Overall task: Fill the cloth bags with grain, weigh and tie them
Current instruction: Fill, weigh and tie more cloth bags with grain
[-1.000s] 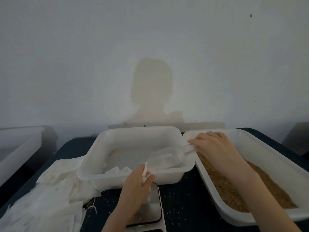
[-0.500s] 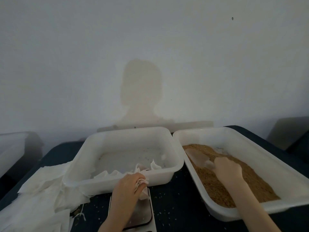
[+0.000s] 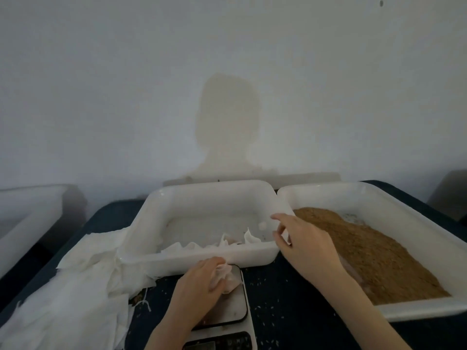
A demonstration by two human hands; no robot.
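Head view: left hand clutches a cloth bag on the scale at 6 o'clock; right hand, fingers loose and empty, hovers between the middle tub and the grain tub at 3 o'clock.

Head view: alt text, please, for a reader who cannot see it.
A left hand grips a cloth bag on a scale, while the right hand hovers between an almost empty white tub and a grain tub.

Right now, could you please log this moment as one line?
left hand: grips cloth bag on scale | right hand: open, over tray rims
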